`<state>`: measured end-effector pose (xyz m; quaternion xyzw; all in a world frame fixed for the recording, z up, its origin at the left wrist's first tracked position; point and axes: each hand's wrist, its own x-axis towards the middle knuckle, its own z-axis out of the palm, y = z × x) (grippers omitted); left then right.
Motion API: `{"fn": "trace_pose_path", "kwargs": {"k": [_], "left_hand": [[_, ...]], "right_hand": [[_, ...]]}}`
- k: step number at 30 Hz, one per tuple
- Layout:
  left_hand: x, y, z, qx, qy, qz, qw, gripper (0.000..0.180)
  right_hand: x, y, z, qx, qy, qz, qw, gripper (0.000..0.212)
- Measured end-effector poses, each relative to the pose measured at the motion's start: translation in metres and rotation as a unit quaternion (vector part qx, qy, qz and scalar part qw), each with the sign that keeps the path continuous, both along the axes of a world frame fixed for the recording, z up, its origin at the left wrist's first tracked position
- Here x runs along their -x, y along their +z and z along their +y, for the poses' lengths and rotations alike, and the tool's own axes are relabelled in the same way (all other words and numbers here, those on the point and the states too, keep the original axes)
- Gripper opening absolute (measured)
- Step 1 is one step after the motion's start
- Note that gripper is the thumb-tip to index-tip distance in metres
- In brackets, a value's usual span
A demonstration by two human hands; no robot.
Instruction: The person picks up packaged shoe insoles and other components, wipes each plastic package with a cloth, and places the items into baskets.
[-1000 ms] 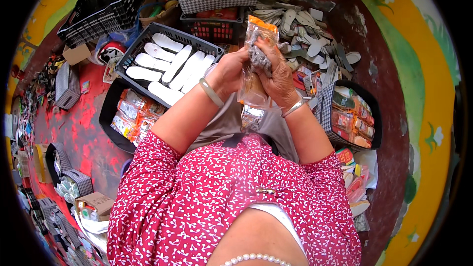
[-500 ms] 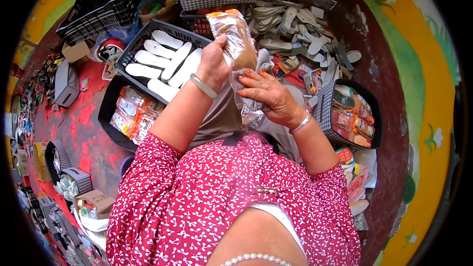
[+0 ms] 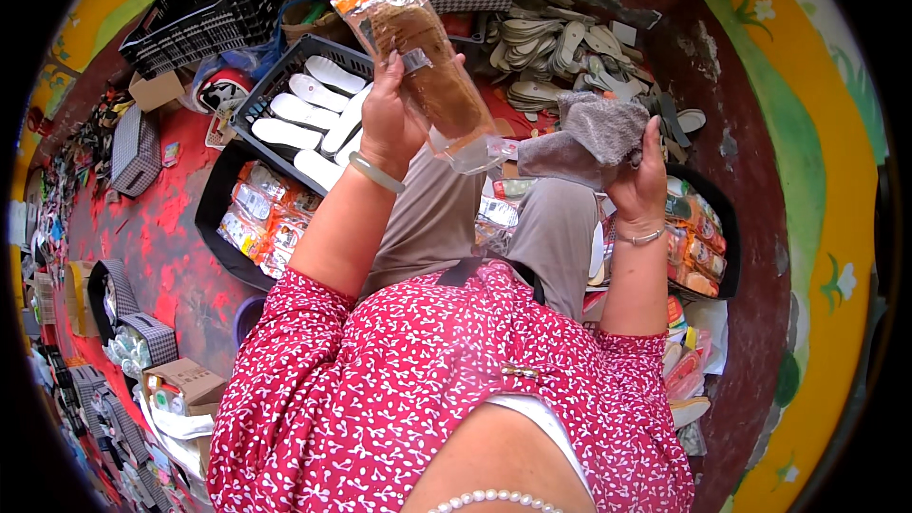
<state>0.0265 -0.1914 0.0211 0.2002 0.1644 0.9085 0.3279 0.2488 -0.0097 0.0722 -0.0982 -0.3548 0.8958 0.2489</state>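
Both our hands are raised apart: our left hand [image 3: 391, 119] grips a clear packet [image 3: 418, 57] with a brown insole inside, our right hand [image 3: 638, 180] clutches a grey insole [image 3: 594, 133]; beneath, one black crate [image 3: 249, 104] holds loose white insoles, another [image 3: 214, 218] packed ones

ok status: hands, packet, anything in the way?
Left hand raised, gripping packet. Right hand holds grey insole, clear of packet. Crate of white insoles below, nothing between the hands.
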Motion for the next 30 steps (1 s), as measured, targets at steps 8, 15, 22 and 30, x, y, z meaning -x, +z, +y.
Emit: {"fn": "trace_pose_path", "kwargs": {"k": [8, 15, 22, 30], "left_hand": [[-0.026, 0.03, 0.009, -0.012, -0.005, 0.132, 0.991, 0.049], [-0.036, 0.036, 0.02, -0.049, -0.042, 0.096, 0.993, 0.048], [-0.042, 0.026, 0.034, -0.052, 0.013, 0.05, 0.997, 0.046], [-0.047, 0.009, 0.032, -0.036, -0.134, -0.004, 0.99, 0.048]], "right_hand": [[0.031, -0.025, -0.037, 0.027, 0.103, 0.051, 0.993, 0.06], [0.04, -0.048, -0.061, 0.012, 0.159, 0.032, 0.987, 0.067], [0.045, -0.054, -0.067, 0.077, 0.157, -0.051, 0.983, 0.052], [0.045, -0.061, -0.054, 0.039, 0.068, -0.123, 0.989, 0.027]]}}
